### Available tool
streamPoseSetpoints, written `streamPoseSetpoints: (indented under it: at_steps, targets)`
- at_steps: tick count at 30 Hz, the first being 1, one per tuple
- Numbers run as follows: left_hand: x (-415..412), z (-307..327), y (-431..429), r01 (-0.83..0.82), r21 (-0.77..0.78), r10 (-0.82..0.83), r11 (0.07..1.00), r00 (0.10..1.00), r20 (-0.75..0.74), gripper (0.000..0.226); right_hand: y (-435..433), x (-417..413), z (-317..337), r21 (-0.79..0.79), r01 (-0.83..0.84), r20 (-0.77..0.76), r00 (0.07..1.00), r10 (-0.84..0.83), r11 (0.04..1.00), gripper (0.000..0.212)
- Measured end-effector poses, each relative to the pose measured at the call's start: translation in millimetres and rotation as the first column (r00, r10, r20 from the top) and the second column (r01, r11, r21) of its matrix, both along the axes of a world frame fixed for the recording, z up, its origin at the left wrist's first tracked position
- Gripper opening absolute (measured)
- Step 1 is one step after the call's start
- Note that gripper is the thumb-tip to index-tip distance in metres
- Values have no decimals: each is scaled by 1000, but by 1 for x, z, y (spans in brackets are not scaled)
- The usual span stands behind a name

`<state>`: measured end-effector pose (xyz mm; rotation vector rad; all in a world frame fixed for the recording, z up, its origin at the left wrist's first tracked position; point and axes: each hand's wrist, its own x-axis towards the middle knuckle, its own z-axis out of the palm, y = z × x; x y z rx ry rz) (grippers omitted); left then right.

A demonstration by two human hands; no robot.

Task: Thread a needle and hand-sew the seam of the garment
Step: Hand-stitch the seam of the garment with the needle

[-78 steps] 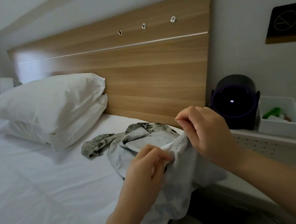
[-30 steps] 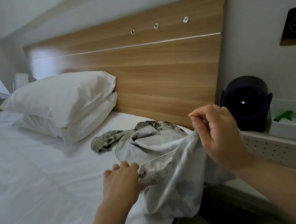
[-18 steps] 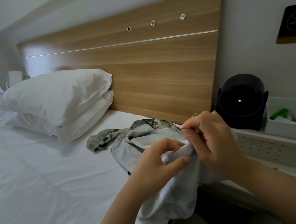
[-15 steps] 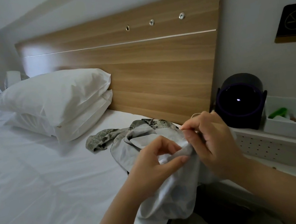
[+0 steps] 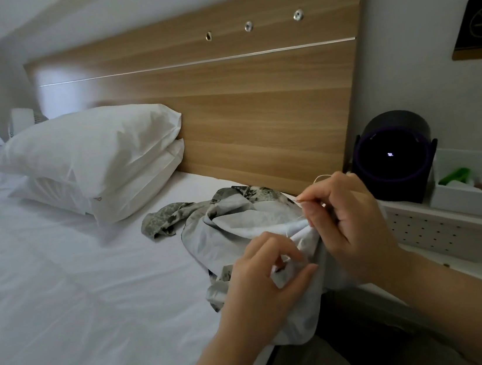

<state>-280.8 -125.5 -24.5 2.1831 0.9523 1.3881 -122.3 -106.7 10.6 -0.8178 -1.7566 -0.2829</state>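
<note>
At the bed (image 5: 65, 297) edge, garment (image 5: 239, 225) in left hand (image 5: 262, 283) pinch, needle (image 5: 299, 200) in right hand (image 5: 352, 222) pinch.

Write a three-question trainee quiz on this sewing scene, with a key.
1. True or false: the left hand grips the garment.
2. Which hand pinches the thread? A) the left hand B) the right hand C) neither
3. Fill in: ___ white pillows lie stacked on the bed.
Key: 1 true; 2 B; 3 two.
</note>
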Motion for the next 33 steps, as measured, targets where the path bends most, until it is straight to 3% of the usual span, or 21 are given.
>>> streamPoseSetpoints:
  at_steps: [5, 8, 13, 24, 33]
  targets:
    - [6, -1, -3, -117, -42, 119, 992, 991, 54, 18, -2, 1, 1, -13, 12, -9, 1000, -12, 1000, 22]
    - [9, -4, -4, -133, -13, 134, 991, 990, 35, 8, -2, 1, 1, -17, 9, -22, 1000, -10, 1000, 22]
    - [12, -4, -5, -123, -50, 125, 991, 991, 52, 17, -1, 2, 1, -17, 2, -23, 1000, -2, 1000, 21]
    - [9, 7, -2, 21, -348, -19, 937, 1000, 9, 14, -1, 3, 0, -16, -4, -30, 1000, 3, 1000, 21]
    - [11, 8, 2, 50, -198, -41, 979, 998, 50, 14, -1, 3, 2, -32, 2, -44, 999, -3, 999, 21]
